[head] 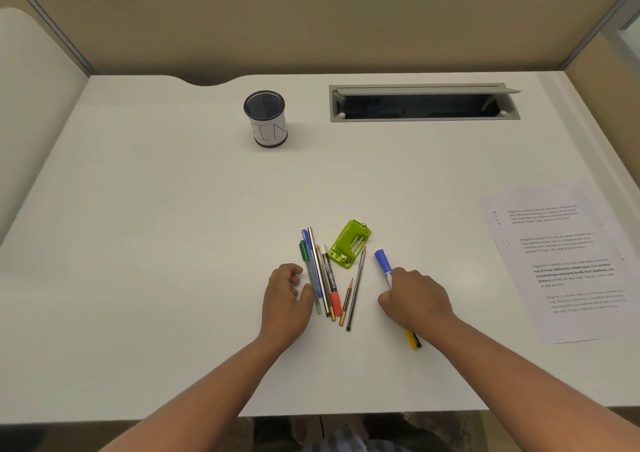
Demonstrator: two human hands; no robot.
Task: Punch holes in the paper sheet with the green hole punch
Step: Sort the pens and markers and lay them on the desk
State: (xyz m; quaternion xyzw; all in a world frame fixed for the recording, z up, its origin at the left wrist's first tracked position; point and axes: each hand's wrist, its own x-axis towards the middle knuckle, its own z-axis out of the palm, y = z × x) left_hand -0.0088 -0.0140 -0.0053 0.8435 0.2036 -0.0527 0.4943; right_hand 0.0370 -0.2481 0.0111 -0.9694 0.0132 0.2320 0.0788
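The green hole punch (349,244) lies on the white desk (156,209), near the middle and just beyond both hands. The printed paper sheet (568,264) lies flat at the right edge of the desk, apart from the punch. My right hand (414,296) sits right of the punch, fingers curled over a blue-capped marker (381,257) whose cap sticks out toward the punch. My left hand (285,296) rests left of the punch with loosely curled fingers. Its thumb is against a row of pens and holds nothing.
Several pens and pencils (325,278) lie between my hands, below the punch. A yellow-and-black pen end (412,339) shows under my right wrist. A mesh pen cup (265,119) stands at the back. An open grey cable tray (424,103) is set into the desk at the back right.
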